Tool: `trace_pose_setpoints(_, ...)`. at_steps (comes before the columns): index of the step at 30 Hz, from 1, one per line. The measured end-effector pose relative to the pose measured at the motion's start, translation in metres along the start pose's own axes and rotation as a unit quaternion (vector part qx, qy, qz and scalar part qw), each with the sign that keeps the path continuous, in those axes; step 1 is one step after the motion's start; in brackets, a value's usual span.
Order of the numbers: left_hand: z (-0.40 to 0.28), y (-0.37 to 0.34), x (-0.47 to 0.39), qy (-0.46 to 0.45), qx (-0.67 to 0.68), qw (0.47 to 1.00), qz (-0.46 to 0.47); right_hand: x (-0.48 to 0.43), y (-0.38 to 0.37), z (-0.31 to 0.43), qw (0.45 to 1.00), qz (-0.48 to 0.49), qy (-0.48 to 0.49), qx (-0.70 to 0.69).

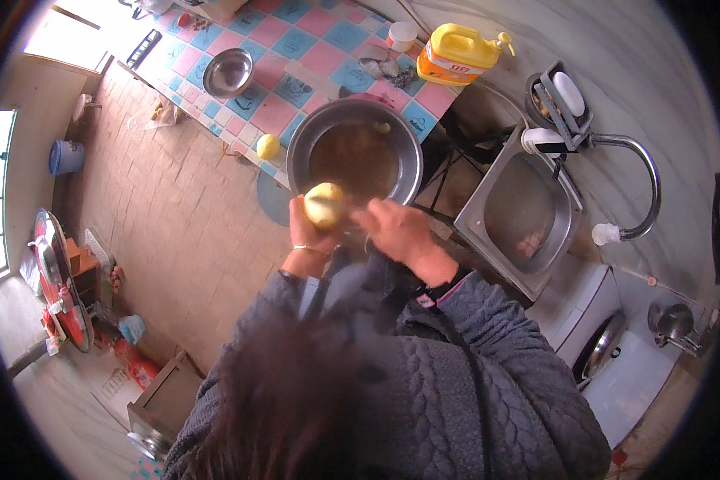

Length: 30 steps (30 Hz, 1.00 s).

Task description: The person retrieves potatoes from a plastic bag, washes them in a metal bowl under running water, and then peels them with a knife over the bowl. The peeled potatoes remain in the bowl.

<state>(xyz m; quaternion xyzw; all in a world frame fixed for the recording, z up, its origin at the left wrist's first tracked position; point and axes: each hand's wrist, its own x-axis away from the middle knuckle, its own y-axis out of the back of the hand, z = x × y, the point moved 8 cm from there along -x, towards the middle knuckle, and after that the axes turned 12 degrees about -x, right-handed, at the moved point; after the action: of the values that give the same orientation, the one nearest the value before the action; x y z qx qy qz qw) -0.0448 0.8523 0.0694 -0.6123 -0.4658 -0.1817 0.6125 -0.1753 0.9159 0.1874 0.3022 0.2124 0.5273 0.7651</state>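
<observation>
My left hand [308,231] grips a round, pale yellow vegetable [324,206], apparently a peeled potato, over the near rim of a metal basin [296,150]. A dark streak crosses its upper face. Just to the right is my right hand [399,231], fingers curled and blurred; whether a tool is in it cannot be made out. Brownish water [354,156] fills the bottom of the basin, with a small pale piece [382,128] near the far side. A second yellow vegetable [267,147] rests on the table's edge, left of the basin.
The patterned table [318,21] also bears a small metal bowl [228,73], a crumpled clear bag [378,62], a white tub [401,36] and a yellow pump jug [459,54]. To the right are a metal sink [469,223] and a curved faucet [657,180]. A plastic bag [156,114] lies on the floor.
</observation>
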Motion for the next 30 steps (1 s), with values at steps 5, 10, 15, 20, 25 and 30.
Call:
trace_pose_setpoints(5, -0.003, -0.007, 0.001, -0.041, -0.035, 0.998, 0.036, 0.004, -0.015, 0.008, 0.999, 0.028, 0.012, 0.023)
trace_pose_setpoints(10, -0.011, -0.012, 0.011, -0.065, -0.033, 0.997, -0.032, -0.026, -0.015, -0.063, 0.961, 0.166, -0.183, 0.123)
trace_pose_setpoints(15, -0.005, -0.025, 0.014, -0.017, 0.019, 0.999, 0.022, -0.025, -0.006, -0.066, 0.971, 0.129, -0.19, 0.074)
trace_pose_setpoints(20, -0.007, -0.018, 0.007, -0.028, -0.021, 0.999, 0.034, -0.008, -0.005, -0.014, 0.997, 0.039, -0.063, -0.019)
trace_pose_setpoints(25, -0.009, 0.0, 0.002, -0.036, -0.101, 0.994, -0.015, -0.017, -0.01, -0.01, 0.996, 0.083, -0.031, 0.002)
trace_pose_setpoints(30, -0.013, -0.005, 0.008, -0.012, -0.105, 0.994, 0.038, -0.02, -0.007, -0.078, 0.951, 0.208, -0.209, 0.091)
